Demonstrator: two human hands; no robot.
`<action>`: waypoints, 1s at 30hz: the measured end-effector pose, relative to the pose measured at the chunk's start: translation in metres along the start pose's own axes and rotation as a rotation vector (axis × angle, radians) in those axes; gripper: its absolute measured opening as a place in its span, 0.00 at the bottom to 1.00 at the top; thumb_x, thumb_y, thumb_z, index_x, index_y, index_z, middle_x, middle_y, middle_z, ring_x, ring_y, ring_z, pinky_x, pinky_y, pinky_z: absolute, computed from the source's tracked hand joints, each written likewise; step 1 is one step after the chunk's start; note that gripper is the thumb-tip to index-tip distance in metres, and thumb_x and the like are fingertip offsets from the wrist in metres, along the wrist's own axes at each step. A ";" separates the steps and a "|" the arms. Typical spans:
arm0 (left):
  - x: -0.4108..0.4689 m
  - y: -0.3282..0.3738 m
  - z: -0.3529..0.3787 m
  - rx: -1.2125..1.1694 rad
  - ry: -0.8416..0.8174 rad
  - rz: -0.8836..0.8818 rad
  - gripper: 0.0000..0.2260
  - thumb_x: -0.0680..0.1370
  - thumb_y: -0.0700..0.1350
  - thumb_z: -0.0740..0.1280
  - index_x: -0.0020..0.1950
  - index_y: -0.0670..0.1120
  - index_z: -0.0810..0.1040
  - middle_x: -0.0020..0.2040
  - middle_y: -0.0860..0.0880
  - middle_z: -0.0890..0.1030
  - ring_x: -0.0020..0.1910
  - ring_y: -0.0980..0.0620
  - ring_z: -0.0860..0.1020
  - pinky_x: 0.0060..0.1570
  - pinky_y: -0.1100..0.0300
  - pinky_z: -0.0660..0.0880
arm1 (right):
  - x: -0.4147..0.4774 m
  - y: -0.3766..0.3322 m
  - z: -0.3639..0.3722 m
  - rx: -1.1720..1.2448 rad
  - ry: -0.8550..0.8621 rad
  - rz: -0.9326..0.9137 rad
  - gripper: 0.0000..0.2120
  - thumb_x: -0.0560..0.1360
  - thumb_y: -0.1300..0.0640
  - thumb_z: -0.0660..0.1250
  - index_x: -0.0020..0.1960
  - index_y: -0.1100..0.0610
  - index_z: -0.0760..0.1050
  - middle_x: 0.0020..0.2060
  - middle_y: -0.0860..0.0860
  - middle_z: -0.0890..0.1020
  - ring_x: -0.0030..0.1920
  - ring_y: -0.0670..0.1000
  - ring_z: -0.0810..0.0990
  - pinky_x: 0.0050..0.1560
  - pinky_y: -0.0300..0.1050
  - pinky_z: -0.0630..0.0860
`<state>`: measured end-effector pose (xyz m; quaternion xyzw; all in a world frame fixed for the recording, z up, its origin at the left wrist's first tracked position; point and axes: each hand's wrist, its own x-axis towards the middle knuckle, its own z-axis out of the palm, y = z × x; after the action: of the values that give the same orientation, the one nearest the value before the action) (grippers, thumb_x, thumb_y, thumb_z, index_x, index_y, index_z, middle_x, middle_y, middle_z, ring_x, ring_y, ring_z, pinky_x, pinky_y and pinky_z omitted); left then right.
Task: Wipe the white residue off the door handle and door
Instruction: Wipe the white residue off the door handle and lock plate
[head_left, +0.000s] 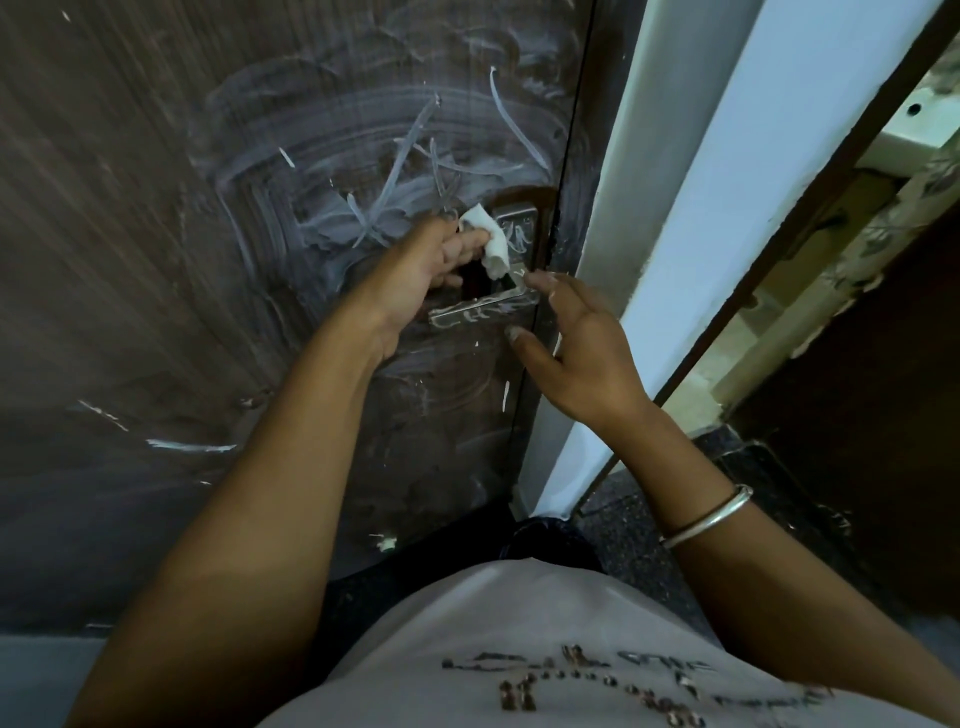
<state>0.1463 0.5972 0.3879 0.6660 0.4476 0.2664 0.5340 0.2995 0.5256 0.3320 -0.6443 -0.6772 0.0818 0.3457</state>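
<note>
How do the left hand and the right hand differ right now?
The left hand pinches a white cloth; the right hand holds nothing, fingers spread. The left hand is above the door handle; the right hand is at its end, by the edge of the door. Both hover close to the handle, which is streaked white.

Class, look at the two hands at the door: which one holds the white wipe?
The left hand pinches the white wipe; the right hand is open and empty.

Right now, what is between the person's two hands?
In the head view, the white-streaked door handle lies between the left hand and right hand. The white cloth pinched in the left hand hangs above it.
</note>
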 end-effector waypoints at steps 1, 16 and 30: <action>-0.001 0.001 0.001 0.000 -0.002 -0.004 0.23 0.81 0.51 0.42 0.69 0.47 0.68 0.68 0.50 0.72 0.55 0.60 0.73 0.42 0.74 0.69 | 0.000 -0.001 0.000 -0.002 -0.005 0.003 0.24 0.75 0.54 0.67 0.69 0.58 0.67 0.65 0.56 0.73 0.66 0.57 0.69 0.64 0.45 0.66; -0.004 0.023 0.009 0.028 0.123 0.043 0.10 0.79 0.51 0.53 0.48 0.57 0.74 0.44 0.63 0.74 0.44 0.66 0.72 0.37 0.66 0.63 | 0.005 -0.004 0.001 0.011 0.014 -0.038 0.25 0.75 0.56 0.68 0.69 0.59 0.67 0.64 0.57 0.73 0.66 0.55 0.68 0.60 0.38 0.64; -0.008 0.014 0.006 -0.107 0.103 0.155 0.15 0.79 0.57 0.53 0.50 0.58 0.79 0.44 0.62 0.82 0.45 0.67 0.78 0.39 0.70 0.73 | 0.063 -0.028 0.012 -0.012 0.333 -0.096 0.17 0.70 0.64 0.70 0.59 0.63 0.76 0.52 0.62 0.78 0.50 0.61 0.78 0.47 0.50 0.77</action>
<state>0.1520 0.5872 0.4000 0.6546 0.4066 0.3644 0.5229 0.2736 0.5836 0.3613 -0.6179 -0.6410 -0.0465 0.4529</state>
